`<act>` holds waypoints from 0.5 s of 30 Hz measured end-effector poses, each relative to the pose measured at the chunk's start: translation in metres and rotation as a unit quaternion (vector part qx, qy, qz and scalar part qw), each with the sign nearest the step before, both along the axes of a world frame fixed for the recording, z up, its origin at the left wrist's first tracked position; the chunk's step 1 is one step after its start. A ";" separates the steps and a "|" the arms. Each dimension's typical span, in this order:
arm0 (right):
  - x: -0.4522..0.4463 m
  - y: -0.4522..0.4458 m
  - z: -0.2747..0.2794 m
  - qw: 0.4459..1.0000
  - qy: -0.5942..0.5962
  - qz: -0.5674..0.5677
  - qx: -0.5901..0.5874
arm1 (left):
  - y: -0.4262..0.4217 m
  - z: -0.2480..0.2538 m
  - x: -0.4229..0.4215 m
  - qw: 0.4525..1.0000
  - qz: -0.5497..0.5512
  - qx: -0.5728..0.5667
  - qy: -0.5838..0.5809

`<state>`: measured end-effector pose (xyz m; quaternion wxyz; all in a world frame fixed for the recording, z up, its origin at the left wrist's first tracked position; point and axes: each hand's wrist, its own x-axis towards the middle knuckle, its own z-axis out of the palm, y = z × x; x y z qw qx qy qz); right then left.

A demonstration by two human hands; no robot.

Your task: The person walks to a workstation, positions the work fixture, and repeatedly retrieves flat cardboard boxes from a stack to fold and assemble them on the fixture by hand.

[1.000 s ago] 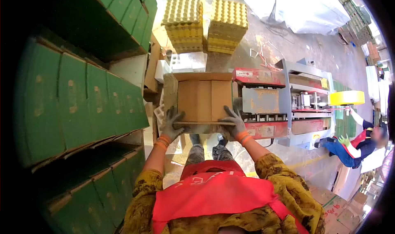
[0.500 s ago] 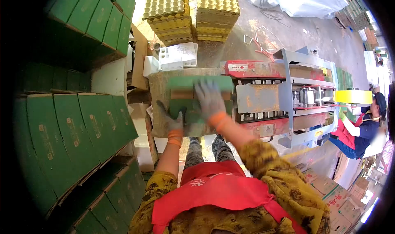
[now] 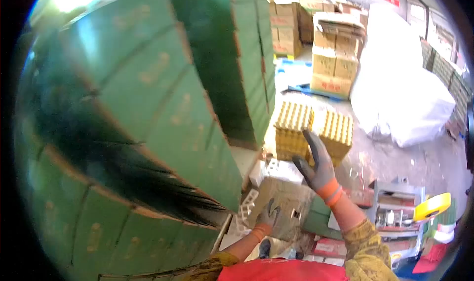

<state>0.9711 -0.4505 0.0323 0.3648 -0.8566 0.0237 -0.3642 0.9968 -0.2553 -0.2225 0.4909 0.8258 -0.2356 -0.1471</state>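
Note:
My right hand (image 3: 320, 166), in a grey glove with an orange cuff, is raised with thumb and fingers apart and nothing in it. Behind it in the view are the stacked yellow egg trays (image 3: 295, 117). Lower down, my left hand (image 3: 269, 218), gloved the same way, hovers over or rests on the brown worktable (image 3: 284, 188); I cannot tell which. Its fingers look spread, and no object shows in them. To the right of the table lies a green box (image 3: 317, 216) at the entry of the taping machine (image 3: 395, 207), partly hidden by my right forearm.
Green cartons (image 3: 143, 78) fill shelves close on my left. White foam trays (image 3: 281, 171) lie behind the table. Farther back are brown cartons (image 3: 335, 59) and a large white-wrapped bundle (image 3: 395, 83). A co-worker's red garment (image 3: 432, 256) shows beyond the machine, near a yellow tape roll (image 3: 432, 207).
My view has swung left and up toward the shelves. My right hand has left the green box and lifted. The box has shifted right, toward the machine, and my left hand is off it.

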 end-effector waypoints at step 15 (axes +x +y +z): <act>0.072 0.085 0.359 0.941 -0.220 0.076 -0.246 | 0.048 0.017 0.083 0.951 0.149 -0.175 -0.209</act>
